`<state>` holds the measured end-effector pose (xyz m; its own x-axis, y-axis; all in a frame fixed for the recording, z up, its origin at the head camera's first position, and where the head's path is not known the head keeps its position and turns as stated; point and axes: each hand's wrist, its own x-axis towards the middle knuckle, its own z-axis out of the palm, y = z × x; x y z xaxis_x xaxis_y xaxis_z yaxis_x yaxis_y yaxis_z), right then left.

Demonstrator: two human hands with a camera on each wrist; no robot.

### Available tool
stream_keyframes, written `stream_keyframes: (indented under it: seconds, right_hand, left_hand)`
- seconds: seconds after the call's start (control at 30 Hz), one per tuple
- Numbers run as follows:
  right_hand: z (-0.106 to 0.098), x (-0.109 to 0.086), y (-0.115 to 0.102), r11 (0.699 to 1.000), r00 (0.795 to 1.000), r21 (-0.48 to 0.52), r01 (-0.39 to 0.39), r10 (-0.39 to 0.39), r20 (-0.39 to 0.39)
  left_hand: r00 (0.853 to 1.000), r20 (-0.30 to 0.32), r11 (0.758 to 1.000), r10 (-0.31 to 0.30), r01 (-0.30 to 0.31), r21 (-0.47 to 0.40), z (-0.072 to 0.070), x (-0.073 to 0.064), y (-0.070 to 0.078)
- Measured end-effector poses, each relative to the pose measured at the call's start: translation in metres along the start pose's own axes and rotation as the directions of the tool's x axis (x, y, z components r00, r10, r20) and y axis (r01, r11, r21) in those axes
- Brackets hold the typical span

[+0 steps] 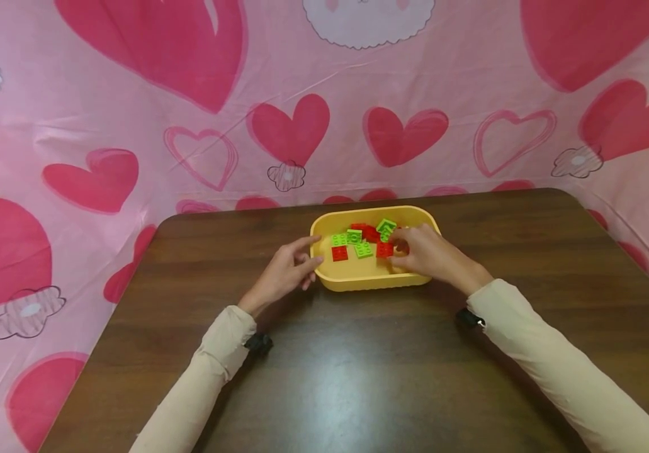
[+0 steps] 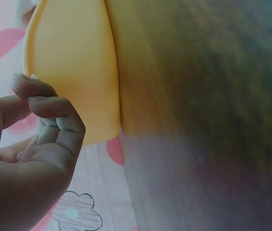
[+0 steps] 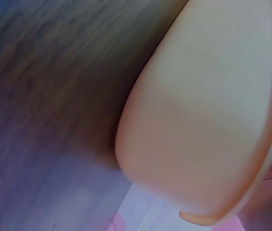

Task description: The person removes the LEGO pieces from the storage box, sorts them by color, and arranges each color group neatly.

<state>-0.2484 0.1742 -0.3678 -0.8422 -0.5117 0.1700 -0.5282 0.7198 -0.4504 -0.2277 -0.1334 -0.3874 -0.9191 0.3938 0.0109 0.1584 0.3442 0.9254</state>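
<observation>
Yellow plastic tub [image 1: 358,280] sitting mid-table [image 1: 358,377], I'm watching my left hand [image 1: 284,274] resting relaxed fingers against its left rim, my right hand [image 1: 423,251] inside, fingertips pinching a red brick [image 1: 384,250] among green bricks [image 1: 363,249].

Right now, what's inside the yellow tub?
The yellow plastic tub holds loose green toy bricks and red toy bricks. The right hand reaches in and covers its right end, so bricks there and its grip can't be seen.
</observation>
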Motion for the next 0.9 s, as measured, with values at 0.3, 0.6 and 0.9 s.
stream_keyframes:
  seconds: [0.3, 0.6, 0.9]
  right_hand:
    - [-0.007, -0.008, -0.006, 0.999, 0.999, 0.040, -0.036, 0.036, -0.008]
    - [-0.010, -0.013, -0.011, 0.999, 1.000, 0.049, -0.021, 0.022, -0.022]
    - [-0.012, -0.020, -0.017, 0.998, 0.998, 0.061, 0.011, -0.007, -0.059]
  left_hand:
    - [0.999, -0.012, 0.999, 0.041, -0.041, 0.003, 0.002, 0.001, -0.001]
    - [0.999, -0.012, 1.000, 0.030, -0.030, 0.007, 0.001, 0.001, -0.001]
    - [1.000, 0.001, 1.000, -0.001, 0.001, -0.023, 0.000, 0.004, -0.003]
